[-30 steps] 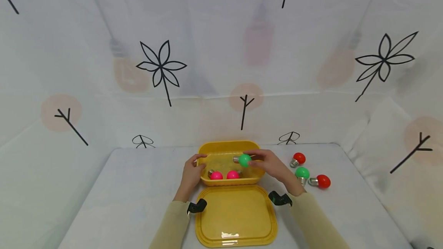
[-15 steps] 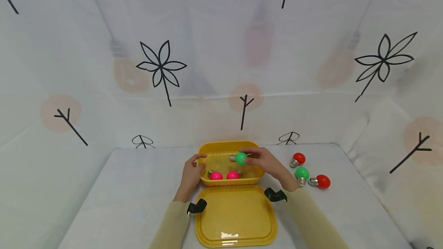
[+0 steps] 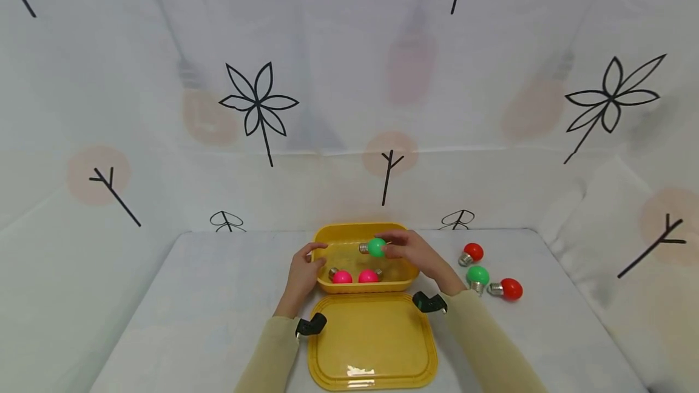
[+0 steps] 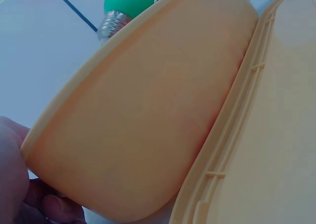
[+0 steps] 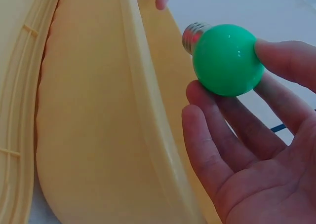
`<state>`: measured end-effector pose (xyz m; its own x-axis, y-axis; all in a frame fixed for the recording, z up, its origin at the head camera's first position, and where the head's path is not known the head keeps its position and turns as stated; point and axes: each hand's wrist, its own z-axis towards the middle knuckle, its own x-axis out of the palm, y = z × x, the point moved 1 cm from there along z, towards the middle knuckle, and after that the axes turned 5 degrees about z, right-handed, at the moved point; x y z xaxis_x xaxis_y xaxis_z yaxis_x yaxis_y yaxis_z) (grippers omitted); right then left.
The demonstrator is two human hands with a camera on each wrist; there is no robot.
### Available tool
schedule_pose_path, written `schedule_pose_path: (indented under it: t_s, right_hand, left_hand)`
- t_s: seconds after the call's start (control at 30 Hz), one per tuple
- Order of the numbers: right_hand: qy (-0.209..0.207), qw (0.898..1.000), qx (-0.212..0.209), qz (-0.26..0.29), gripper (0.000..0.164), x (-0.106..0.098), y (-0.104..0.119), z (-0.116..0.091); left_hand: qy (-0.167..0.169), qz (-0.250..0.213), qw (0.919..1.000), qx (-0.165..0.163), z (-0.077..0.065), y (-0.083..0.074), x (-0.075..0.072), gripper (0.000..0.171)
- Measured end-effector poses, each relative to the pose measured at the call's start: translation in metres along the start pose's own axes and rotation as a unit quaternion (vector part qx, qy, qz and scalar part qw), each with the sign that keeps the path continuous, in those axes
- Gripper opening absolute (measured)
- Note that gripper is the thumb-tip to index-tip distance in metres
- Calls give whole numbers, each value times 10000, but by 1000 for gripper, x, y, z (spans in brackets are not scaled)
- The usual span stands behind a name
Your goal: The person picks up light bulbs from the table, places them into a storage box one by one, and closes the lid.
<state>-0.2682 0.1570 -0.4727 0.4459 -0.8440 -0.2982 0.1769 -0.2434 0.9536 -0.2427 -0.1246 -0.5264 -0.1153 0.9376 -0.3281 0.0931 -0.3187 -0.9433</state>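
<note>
A green light bulb (image 3: 377, 247) with a silver screw base is pinched between the thumb and fingers of my right hand (image 3: 417, 255). In the head view it hangs over the yellow plastic box (image 3: 363, 288), base pointing left. The right wrist view shows the bulb (image 5: 228, 60) up close, fingertips under its round part and the thumb on its side. My left hand (image 3: 302, 273) grips the box's left rim; in the left wrist view some of its fingers (image 4: 59, 206) lie below the rim. Two pink bulbs, one at left (image 3: 342, 277) and one at right (image 3: 368, 276), lie inside the box.
A yellow lid (image 3: 373, 341) lies flat in front of the box. On the table to the right are a red bulb (image 3: 474, 251), a green bulb (image 3: 477, 275) and another red bulb (image 3: 511, 288). A patterned white cloth (image 3: 327, 102) hangs behind and around the table.
My right hand has moved a little left and slightly up over the box with the green light bulb. My left hand has stayed on the rim.
</note>
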Motion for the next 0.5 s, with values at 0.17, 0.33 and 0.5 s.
schedule_pose_path:
  t_s: [0.17,0.33,0.5]
  right_hand:
    - [213,9991,95,345,39,-3,-6,8]
    - [407,9955,223,822,43,-4,-12,18]
    - [432,9919,424,1117,44,-3,-14,27]
  left_hand:
    - [58,32,10000,-3,0,-1,0,29]
    - [57,47,10000,-13,0,-1,0,29]
    - [60,57,10000,20,0,-1,0,29]
